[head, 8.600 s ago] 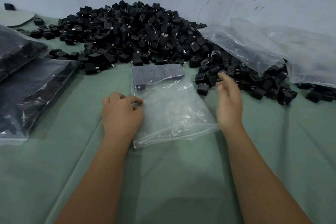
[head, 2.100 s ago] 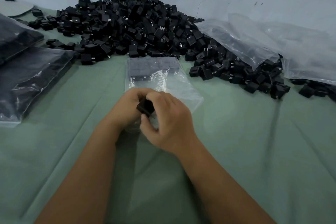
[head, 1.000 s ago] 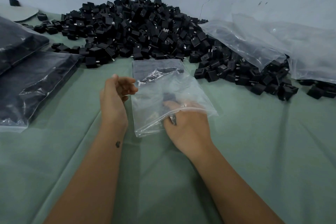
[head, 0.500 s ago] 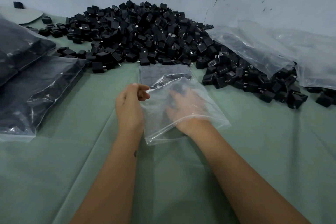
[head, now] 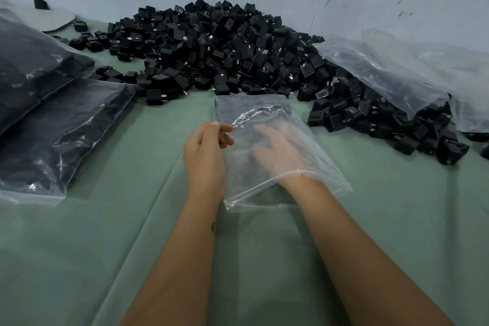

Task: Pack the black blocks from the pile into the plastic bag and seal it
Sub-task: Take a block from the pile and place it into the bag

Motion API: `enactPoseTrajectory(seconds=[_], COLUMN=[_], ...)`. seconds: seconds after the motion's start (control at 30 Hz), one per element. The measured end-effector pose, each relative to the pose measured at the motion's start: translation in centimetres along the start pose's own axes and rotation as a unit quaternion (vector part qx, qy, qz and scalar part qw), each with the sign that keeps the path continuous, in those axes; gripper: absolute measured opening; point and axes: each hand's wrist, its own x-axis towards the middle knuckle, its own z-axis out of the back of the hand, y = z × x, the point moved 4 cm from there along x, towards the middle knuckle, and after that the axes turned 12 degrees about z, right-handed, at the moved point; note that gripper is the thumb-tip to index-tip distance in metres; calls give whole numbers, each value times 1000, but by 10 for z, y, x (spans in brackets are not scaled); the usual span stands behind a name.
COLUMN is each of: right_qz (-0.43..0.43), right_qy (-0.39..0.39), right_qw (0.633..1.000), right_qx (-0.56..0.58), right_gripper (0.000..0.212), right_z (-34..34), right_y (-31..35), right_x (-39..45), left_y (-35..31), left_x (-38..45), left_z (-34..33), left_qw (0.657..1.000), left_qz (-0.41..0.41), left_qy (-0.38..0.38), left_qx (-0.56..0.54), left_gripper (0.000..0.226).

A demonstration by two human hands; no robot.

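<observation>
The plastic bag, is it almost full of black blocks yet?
Not nearly. Done: a few blocks sit at the far end of the plastic bag. In hand: the left hand pinches its edge while the right hand reaches inside. Left: the big pile waits, and the bag's mouth is open, unsealed.

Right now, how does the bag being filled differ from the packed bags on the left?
The plastic bag is nearly empty and see-through, its mouth open around the right hand, its side pinched by the left hand. The packed bags look dark, bulging with black contents; no hand touches them. Both are clear plastic lying on the green cloth.
</observation>
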Motion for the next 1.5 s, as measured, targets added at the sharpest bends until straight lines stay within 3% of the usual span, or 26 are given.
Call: enactPoseTrajectory(seconds=[0.1,0.27,0.4,0.5,0.57,0.63,0.7,0.8,0.9,1.0,1.13,1.2,1.27,1.37,1.5], right_qz=[9,11,42,106,146,142,144,182,110,-7,-130,-178,-214,-269,-213], right_qy=[-5,18,53,67,97,134,101,-97,-284,-362,-446,-431,-365,-262,-263], right_qw=[1000,998,993,970,974,980,983,969,947,928,881,877,896,926,940], right_qx=[13,51,-100,-210,-146,-30,57,133,99,91,90,117,135,32,47], right_gripper=[58,64,61,33,18,19,21,28,18,15,41,47,48,56,63], right_z=[-1,-2,5,21,35,52,77,127,169,200,243,255,251,223,168], right_y=[-4,-5,4,19,26,29,31,23,-22,-84,-147,-170,-184,-174,-131], right_x=[-4,-4,-23,-52,-78,-103,-120,-133,-128,-110,-88,-75,-58,-37,-20], left_y=[0,1,5,10,12,15,19,22,23,24,26,27,28,30,32], left_x=[0,1,2,4,5,7,8,9,9,9,9,9,11,13,14], left_z=[-1,-1,-2,-3,-4,-4,-4,-4,-5,-6,-6,-6,-6,-7,-7], left_qw=[1000,1000,997,989,984,978,973,967,962,962,962,962,961,959,957], left_qz=[5,10,15,8,6,8,8,6,-5,-9,-8,-5,-2,2,4], left_qy=[7,15,26,34,41,44,45,51,52,54,55,52,52,58,61], left_qx=[8,16,74,141,176,202,228,251,267,269,269,269,270,276,284], left_gripper=[32,31,26,26,27,27,26,25,26,27,27,27,28,27,24])
